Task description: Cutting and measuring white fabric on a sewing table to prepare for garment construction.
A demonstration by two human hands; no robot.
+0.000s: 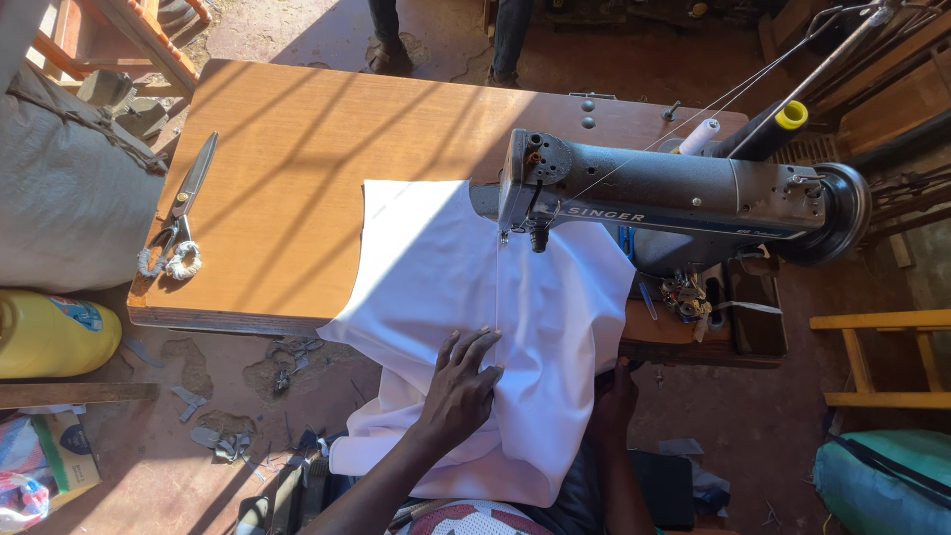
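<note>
While scissors (178, 213) lie at nine o'clock on the wooden table (277, 129), the left hand (461, 381) presses flat, fingers spread, on white cloth (475, 297) at six o'clock beneath the sewing machine (674, 193); the right hand (614, 396) grips the cloth's edge, mostly hidden.

table left half: bare wood (287, 149), open to pass
left edge: scissors (180, 218) lie there
right half: sewing machine (674, 193) blocks
front edge: white cloth (466, 267) overhangs
</note>
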